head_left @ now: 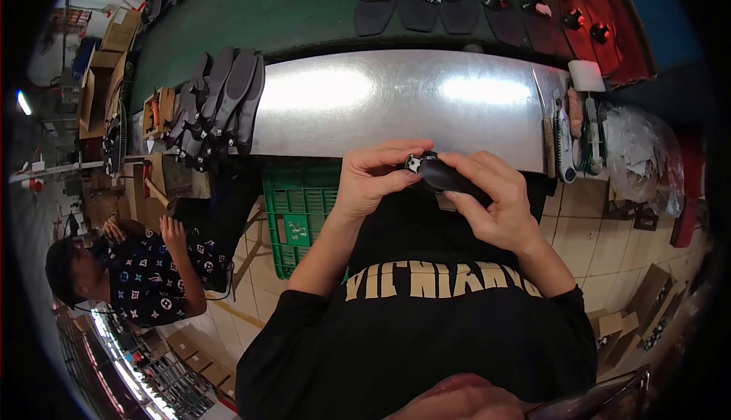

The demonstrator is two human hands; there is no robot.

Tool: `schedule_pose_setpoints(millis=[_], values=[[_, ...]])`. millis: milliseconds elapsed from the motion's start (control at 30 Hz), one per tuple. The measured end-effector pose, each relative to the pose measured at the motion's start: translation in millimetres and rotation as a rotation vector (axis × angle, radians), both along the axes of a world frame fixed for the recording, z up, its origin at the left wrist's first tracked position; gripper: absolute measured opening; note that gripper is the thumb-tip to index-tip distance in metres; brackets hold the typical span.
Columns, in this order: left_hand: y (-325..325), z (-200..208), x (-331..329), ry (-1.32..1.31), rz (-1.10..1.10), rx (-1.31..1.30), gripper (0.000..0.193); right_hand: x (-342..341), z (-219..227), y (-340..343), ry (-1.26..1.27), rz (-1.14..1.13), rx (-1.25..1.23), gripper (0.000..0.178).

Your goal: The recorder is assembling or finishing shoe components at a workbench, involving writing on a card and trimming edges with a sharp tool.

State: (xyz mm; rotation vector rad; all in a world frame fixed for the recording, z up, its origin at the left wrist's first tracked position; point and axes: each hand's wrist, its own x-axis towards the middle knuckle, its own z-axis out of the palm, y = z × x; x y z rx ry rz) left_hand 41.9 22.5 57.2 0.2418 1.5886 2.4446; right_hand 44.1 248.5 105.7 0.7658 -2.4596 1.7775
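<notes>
In front of my body, at the near edge of a metal-topped bench [381, 119], both hands hold one black sandal [451, 178]. My left hand [367, 182] pinches the end with a small white-and-silver piece, thumb below and fingers above. Around the dark sole at the other end, my right hand [496, 198] is closed with its thumb underneath. The sandal's underside and part of its strap are hidden by my fingers. On the bench's left end lies a heap of similar black sandals [228, 96], stacked and overlapping.
Beyond the bench, a green belt [304, 16] carries a row of black sandals [421, 9], red-lit at right. Hand tools [563, 146], a white roll [586, 76] and a clear plastic bag [641, 157] sit right. A green crate [285, 245] stands below; a co-worker [152, 279] is left.
</notes>
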Motion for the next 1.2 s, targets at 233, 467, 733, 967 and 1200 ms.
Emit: schedule_pose_setpoints(millis=[233, 467, 733, 967, 1200], values=[[-5.2, 0.4, -1.8, 0.142, -0.104, -0.018, 0.04, 1.5, 2.8, 4.8, 0.079, 0.004, 0.099, 0.045], [-7.3, 1.3, 3.6, 0.144, -0.173, -0.077, 0.039, 10.7, 1.9, 3.5, 0.158, -0.005, 0.225, 0.045], [8.9, 21.0, 16.5, -0.071, -0.072, -0.189, 0.037, 11.0, -6.7, 2.2, 0.069, -0.024, 0.144, 0.041], [18.9, 25.8, 24.7, -0.175, 0.01, -0.262, 0.037, 13.3, -14.4, 4.8, -0.093, 0.006, 0.088, 0.019], [21.2, 20.3, 21.8, -0.196, 0.021, -0.242, 0.037, 8.7, -19.7, 6.4, 0.113, 0.038, 0.174, 0.022]])
